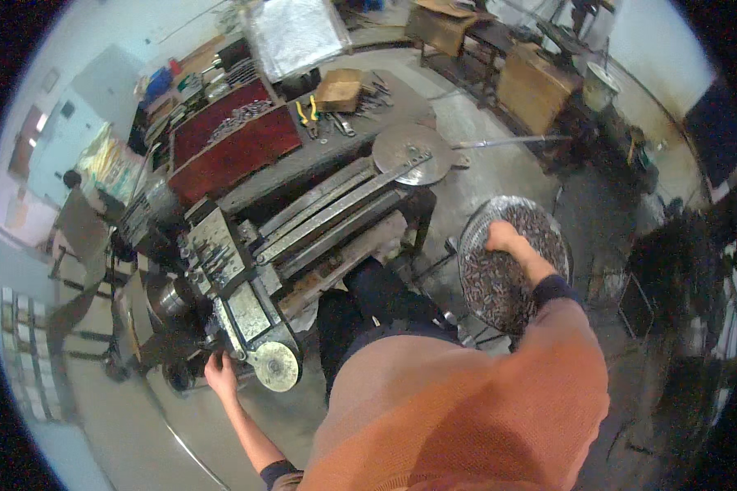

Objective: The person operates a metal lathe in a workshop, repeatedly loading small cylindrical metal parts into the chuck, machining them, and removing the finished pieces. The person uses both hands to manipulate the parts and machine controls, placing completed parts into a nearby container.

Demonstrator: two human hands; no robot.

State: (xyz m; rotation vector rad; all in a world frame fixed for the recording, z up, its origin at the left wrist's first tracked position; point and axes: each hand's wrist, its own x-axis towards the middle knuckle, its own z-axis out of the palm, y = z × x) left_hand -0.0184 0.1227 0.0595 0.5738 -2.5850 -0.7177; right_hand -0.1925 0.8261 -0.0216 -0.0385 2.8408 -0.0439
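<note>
Lengthwise, metal machine (327,214): its parallel bars slant from lower left to upper right, pointing forward and away from the person's left side.
Plate arm (268,337): at the machine's left end, its long axis crosswise to the bars, pointing back toward the person and finishing in a small disc (277,366).
Large disc (397,146): on the machine's far right end, with a thin rod (512,141) pointing out rightward.
Left hand (221,374): at the machine's left end, just beside the small disc, fingers directed forward; whether they pinch anything, I cannot tell.
Basin (469,245): right of the machine, round in outline.
Metal pieces (499,290): right of the machine, heaped in the basin, small and rod-like, their long axes lying every way.
Right hand (506,237): right of the machine, over the heap, pointing toward the bars; fingers look curled, tips unclear, so I cannot tell if they pinch a piece.
Red tray (237,164): beyond the machine.
Yellow-handled pliers (307,114): beyond the machine, near a cardboard box (340,88).
</note>
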